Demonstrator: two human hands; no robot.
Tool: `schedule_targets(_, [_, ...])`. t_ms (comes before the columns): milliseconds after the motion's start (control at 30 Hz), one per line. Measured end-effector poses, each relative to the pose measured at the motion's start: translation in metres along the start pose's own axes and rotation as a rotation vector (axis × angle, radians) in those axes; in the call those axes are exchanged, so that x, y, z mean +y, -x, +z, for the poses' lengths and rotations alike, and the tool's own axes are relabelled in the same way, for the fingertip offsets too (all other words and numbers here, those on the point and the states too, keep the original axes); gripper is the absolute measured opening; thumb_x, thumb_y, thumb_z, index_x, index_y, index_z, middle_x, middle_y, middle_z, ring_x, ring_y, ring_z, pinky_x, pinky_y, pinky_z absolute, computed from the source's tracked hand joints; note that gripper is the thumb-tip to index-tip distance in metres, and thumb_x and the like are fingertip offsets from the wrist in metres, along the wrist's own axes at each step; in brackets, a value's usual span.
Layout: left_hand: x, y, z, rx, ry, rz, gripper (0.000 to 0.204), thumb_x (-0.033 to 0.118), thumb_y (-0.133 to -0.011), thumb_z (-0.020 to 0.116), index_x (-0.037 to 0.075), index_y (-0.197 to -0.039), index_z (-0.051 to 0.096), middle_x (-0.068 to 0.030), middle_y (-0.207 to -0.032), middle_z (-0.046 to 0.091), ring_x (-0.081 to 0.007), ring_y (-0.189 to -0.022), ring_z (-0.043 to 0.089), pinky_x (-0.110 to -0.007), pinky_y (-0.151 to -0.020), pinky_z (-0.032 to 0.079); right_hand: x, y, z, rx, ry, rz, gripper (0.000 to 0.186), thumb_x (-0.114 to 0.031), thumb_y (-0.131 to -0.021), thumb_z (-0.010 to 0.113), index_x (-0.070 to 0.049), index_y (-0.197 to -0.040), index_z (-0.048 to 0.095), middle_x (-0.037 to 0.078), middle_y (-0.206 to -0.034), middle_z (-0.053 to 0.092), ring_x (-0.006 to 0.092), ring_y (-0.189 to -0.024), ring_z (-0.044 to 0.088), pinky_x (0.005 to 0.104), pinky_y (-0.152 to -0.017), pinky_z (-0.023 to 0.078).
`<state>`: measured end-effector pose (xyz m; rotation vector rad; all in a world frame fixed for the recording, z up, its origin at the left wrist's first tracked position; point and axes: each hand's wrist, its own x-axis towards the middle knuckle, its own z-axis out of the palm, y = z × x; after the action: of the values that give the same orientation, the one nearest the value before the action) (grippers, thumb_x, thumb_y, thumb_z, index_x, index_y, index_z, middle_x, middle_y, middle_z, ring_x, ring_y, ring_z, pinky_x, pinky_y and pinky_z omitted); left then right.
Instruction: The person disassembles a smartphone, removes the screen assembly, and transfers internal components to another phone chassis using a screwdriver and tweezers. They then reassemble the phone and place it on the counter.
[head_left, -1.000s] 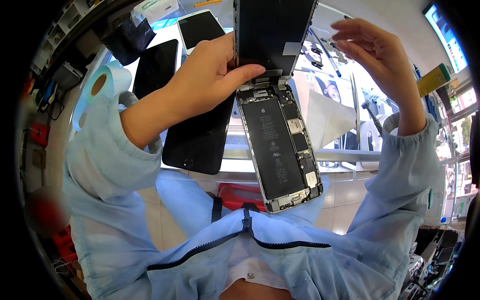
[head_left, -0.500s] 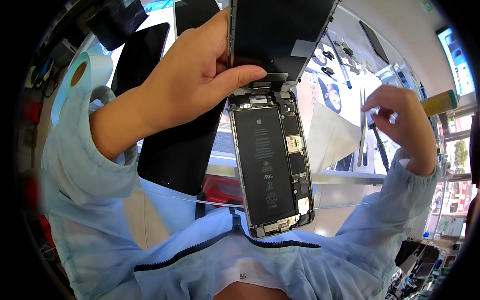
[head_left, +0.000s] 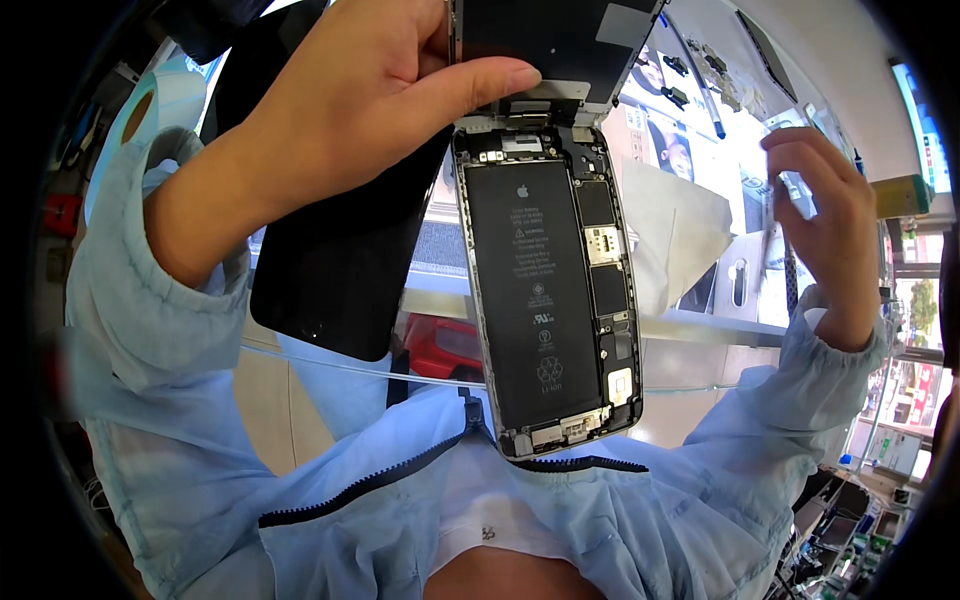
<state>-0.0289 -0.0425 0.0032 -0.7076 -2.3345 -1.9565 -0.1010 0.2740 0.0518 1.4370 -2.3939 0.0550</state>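
My left hand [head_left: 390, 100] grips the raised screen assembly [head_left: 540, 40] of an opened phone, thumb across its lower part. Its body [head_left: 525, 290] hangs tilted below, battery and circuit board exposed, still joined at the top end. A black phone [head_left: 340, 255] lies beneath my left forearm. At the right, my right hand [head_left: 815, 205] has curled fingers over slim metal tools [head_left: 772, 260]; whether it grips one is hidden. A white paper sheet [head_left: 670, 235] lies between the open phone and that hand.
A label roll [head_left: 150, 90] sits at the far left of the glass counter [head_left: 700, 325]. Small dark parts [head_left: 675, 95], a pen-like tool [head_left: 705, 90] and printed photos [head_left: 668, 145] lie at the back right. A red object [head_left: 440, 345] shows below the counter.
My right hand has come down from the air beside the screen to the tools at the right, fingers curling. My left hand and the opened phone appear higher and slightly left in view.
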Motion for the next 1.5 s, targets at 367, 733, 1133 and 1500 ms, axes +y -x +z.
schedule_targets(367, [0.002, 0.002, 0.005, 0.021, -0.073, 0.046, 0.052, -0.006, -0.087, 0.053, -0.001, -0.129, 0.024, -0.0141, -0.108, 0.056, -0.0135, -0.092, 0.06, -0.024, -0.073, 0.051, -0.035, -0.005, 0.004, -0.075, -0.963, -0.415, 0.026, -0.021, -0.082, 0.063, -0.002, -0.096, 0.053, 0.016, -0.097, 0.053, 0.0208, -0.075, 0.059, 0.0321, -0.067, 0.053])
schedule_targets(733, [-0.008, 0.004, -0.003, 0.014, -0.121, 0.077, 0.051, -0.005, -0.086, 0.057, 0.0, -0.127, 0.028, -0.0103, -0.101, 0.056, -0.0098, -0.081, 0.057, -0.021, -0.068, 0.049, -0.073, 0.009, 0.03, 0.325, -0.88, -0.507, 0.015, -0.008, -0.074, 0.073, -0.001, -0.078, 0.061, 0.014, -0.078, 0.06, 0.0208, -0.059, 0.058, 0.0278, -0.049, 0.049])
schedule_targets(1133, [-0.003, 0.001, 0.0, -0.002, -0.236, 0.09, 0.047, 0.001, -0.087, 0.058, 0.0, -0.126, 0.03, -0.0118, -0.097, 0.058, -0.0097, -0.076, 0.059, -0.019, -0.061, 0.048, -0.062, 0.011, 0.029, 0.142, -0.885, -0.579, 0.015, -0.006, -0.075, 0.069, -0.004, -0.075, 0.054, 0.011, -0.08, 0.063, 0.0228, -0.069, 0.066, 0.0298, -0.059, 0.059])
schedule_targets(1500, [-0.008, 0.002, 0.0, -0.004, -0.114, 0.102, 0.044, 0.0, -0.089, 0.056, 0.0, -0.124, 0.031, -0.0117, -0.096, 0.058, -0.01, -0.078, 0.059, -0.019, -0.062, 0.049, -0.061, 0.008, 0.029, 0.153, -0.919, -0.536, 0.013, -0.002, -0.073, 0.066, -0.006, -0.072, 0.054, 0.012, -0.076, 0.064, 0.0214, -0.063, 0.065, 0.0267, -0.051, 0.056])
